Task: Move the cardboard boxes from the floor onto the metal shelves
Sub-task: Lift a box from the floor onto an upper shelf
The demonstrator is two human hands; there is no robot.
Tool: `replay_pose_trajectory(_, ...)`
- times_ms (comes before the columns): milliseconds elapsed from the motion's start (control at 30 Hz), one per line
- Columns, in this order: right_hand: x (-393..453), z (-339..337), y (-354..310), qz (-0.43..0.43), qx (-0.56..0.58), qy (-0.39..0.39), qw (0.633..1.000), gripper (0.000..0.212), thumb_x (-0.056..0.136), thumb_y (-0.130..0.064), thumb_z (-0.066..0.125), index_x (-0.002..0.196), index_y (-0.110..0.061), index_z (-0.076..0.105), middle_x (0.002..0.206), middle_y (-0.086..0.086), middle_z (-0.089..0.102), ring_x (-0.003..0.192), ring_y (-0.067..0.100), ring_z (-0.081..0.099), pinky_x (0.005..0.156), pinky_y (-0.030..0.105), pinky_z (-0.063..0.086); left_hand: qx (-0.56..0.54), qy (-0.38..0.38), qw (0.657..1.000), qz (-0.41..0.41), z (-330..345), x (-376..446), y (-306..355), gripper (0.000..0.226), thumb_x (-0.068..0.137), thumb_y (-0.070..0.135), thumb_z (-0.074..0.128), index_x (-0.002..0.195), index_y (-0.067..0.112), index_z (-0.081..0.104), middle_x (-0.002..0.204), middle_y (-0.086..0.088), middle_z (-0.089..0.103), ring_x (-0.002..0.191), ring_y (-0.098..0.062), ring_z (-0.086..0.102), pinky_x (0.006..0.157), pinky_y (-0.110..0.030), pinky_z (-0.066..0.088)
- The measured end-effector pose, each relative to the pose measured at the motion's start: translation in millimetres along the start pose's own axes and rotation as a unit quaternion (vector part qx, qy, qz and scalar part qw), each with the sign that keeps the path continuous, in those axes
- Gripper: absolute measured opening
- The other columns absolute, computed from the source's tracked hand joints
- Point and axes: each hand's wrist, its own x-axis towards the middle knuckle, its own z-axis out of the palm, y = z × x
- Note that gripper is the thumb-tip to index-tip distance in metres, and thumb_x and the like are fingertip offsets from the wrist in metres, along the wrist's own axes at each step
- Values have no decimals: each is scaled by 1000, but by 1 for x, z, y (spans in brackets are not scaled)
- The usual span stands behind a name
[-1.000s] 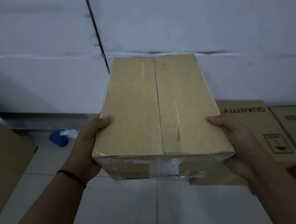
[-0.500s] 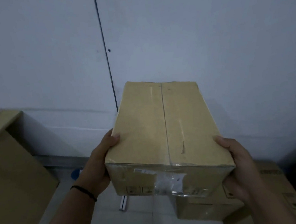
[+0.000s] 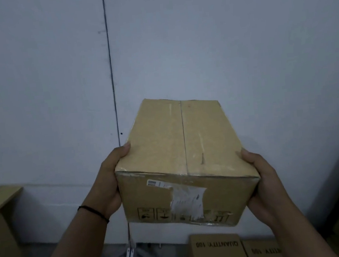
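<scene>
Both hands clasp the cardboard box (image 3: 185, 160) by its sides, held in the air before the grey wall (image 3: 218, 39): left hand (image 3: 109, 182) with thumb over the top edge, right hand (image 3: 261, 179) likewise, fingers curled beneath, probably. Below, on the floor, lie two printed boxes (image 3: 217, 251) side by side. A black band (image 3: 93, 212) circles the left wrist.

A pale wall (image 3: 219, 50) with a dark vertical seam (image 3: 110, 71), dimly lit.

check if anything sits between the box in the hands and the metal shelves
No metal shelves are in view, so that path cannot be judged. The held box is gripped by the left hand and right hand, facing only the wall.
</scene>
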Motion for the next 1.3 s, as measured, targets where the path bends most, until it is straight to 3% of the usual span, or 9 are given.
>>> replay_pose_trajectory(100,-18,-10,-17,-18,3,10,1000,35,86,-36,53,110,-15,67,99,8,75,78,21,72,71,37,49,-19,-19,1000,7,23,-4,4,35,89,34,49,110,12,66,92,-11,74,74,-24,72,55,-32,57)
replay_pose_trajectory(200,-37,-23,-32,-41,4,40,998,39,86,-38,53,112,-13,67,97,10,75,76,21,72,71,37,49,-20,-56,998,-3,45,-1,2,38,91,37,49,114,11,66,98,-13,73,78,-26,71,58,-34,57)
replay_pose_trajectory(367,-80,-43,-46,-82,18,123,989,53,76,-42,57,118,-11,65,107,14,72,92,28,69,75,37,51,-15,-132,990,-41,81,3,-6,39,88,38,51,112,10,67,96,-13,73,77,-26,71,58,-34,58)
replay_pose_trajectory(533,-147,-67,-58,-130,27,237,963,38,83,-40,55,106,-13,69,94,12,75,76,25,72,71,37,50,-8,-252,964,-83,135,-6,-27,38,85,40,52,105,12,69,90,-10,74,72,-24,71,56,-33,58)
replay_pose_trajectory(667,-202,-88,-65,-154,29,326,932,44,77,-43,58,109,-15,69,100,11,75,95,31,69,82,41,52,-12,-323,937,-131,177,-28,-50,48,85,47,48,105,11,73,106,-17,71,86,-31,70,68,-40,60)
replay_pose_trajectory(800,-275,-114,-71,-193,31,381,904,38,74,-43,57,99,-19,72,98,12,75,82,29,72,76,41,54,-4,-381,907,-177,227,-71,-80,51,84,46,48,112,8,68,105,-18,71,82,-32,71,62,-38,60)
replay_pose_trajectory(1033,-414,-181,-79,-240,28,486,840,53,73,-42,58,117,-13,66,103,12,74,88,30,71,72,39,54,-26,-477,840,-256,331,-180,-140,39,89,35,47,113,10,64,86,-15,73,66,-28,70,51,-35,57)
replay_pose_trajectory(1167,-501,-223,-89,-256,30,536,804,52,74,-42,58,116,-13,67,102,12,74,80,27,72,60,34,56,-17,-517,802,-298,395,-256,-183,52,80,41,53,124,15,61,92,-15,72,74,-32,69,68,-43,57)
replay_pose_trajectory(1300,-566,-255,-104,-264,24,568,779,37,87,-40,54,106,-12,70,92,11,75,74,24,72,63,33,54,-12,-532,782,-326,442,-317,-208,49,83,45,54,119,13,64,92,-16,72,73,-31,69,63,-39,58)
